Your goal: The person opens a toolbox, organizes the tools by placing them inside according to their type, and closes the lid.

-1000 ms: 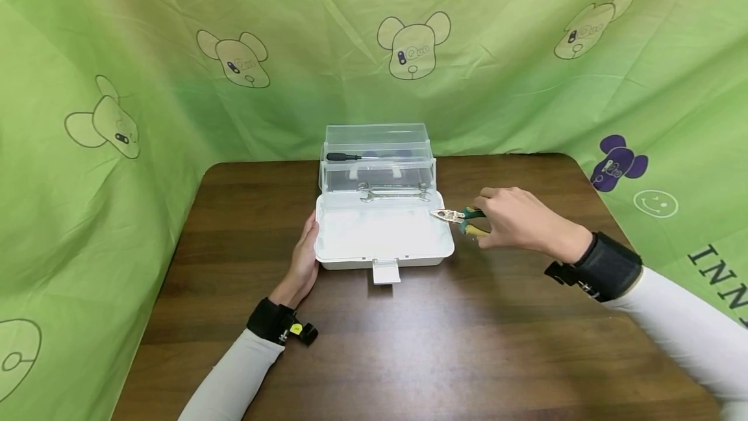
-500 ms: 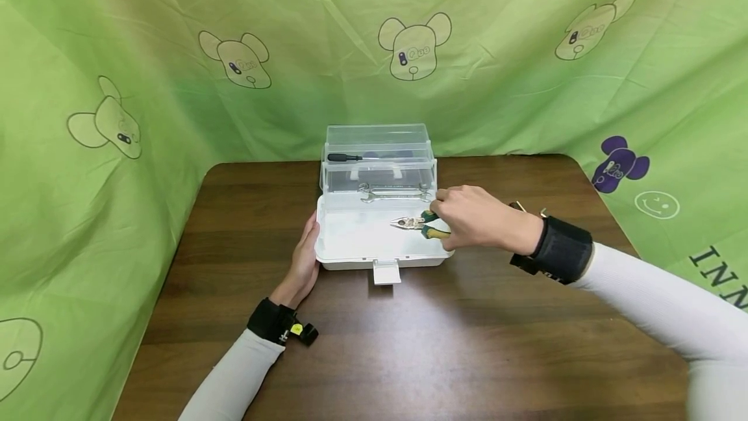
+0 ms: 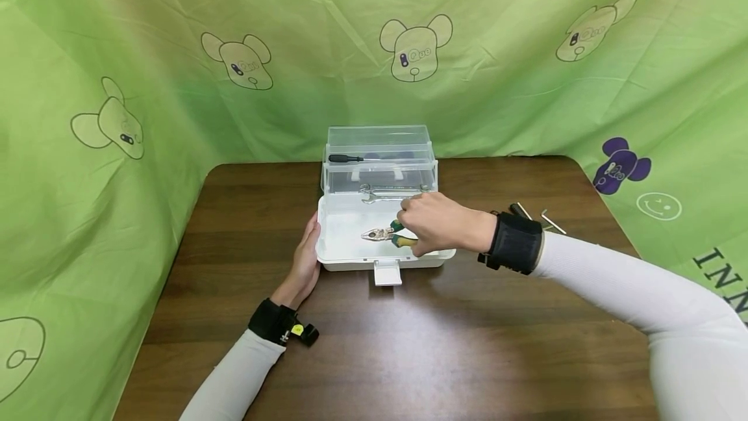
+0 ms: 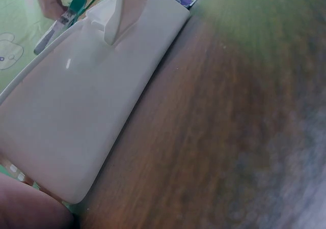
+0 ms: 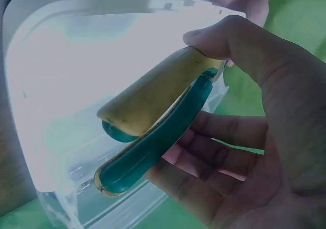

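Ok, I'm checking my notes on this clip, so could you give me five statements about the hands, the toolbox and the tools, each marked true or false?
1. The right hand holds pliers over the toolbox. True.
2. The left hand is raised above the toolbox. False: it rests against the toolbox's left side.
3. The black-handled screwdriver lies farther back than the wrenches. True.
4. The pliers have plain red handles. False: the handles are green and yellow.
5. An L-shaped tool lies on the table, outside the toolbox. True.
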Demonstrator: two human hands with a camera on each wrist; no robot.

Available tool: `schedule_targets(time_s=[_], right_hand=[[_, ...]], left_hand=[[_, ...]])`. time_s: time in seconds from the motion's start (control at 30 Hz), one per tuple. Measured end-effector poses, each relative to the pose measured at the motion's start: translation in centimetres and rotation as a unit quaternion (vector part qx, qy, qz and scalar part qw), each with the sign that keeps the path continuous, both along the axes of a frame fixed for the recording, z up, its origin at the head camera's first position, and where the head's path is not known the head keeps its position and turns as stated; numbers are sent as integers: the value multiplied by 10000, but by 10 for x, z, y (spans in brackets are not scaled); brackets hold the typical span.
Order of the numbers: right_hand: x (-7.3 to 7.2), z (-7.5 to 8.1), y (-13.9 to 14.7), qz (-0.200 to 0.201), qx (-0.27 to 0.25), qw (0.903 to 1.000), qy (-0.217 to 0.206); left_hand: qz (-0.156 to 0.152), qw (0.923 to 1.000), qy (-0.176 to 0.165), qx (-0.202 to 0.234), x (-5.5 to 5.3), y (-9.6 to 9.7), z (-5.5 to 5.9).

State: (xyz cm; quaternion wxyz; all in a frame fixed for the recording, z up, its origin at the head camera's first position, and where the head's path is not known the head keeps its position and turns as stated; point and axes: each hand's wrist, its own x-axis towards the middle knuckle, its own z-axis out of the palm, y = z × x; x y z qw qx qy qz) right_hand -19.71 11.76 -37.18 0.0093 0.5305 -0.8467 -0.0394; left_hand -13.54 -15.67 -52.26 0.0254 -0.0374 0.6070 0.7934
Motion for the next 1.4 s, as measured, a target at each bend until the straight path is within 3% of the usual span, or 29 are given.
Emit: schedule_targets(time_s=[0.37, 0.63, 1.4], right_hand=[[-5, -12, -16, 313, 176, 9992, 175], [-9, -19, -22, 379, 277, 9988, -162], [-18, -36, -43, 826, 985, 9910, -362]], left_hand=[[-12, 10000, 12, -11, 0, 0, -1], [16, 10000, -12, 4, -1, 0, -3], [-9, 10000, 53, -73, 0, -1, -3]])
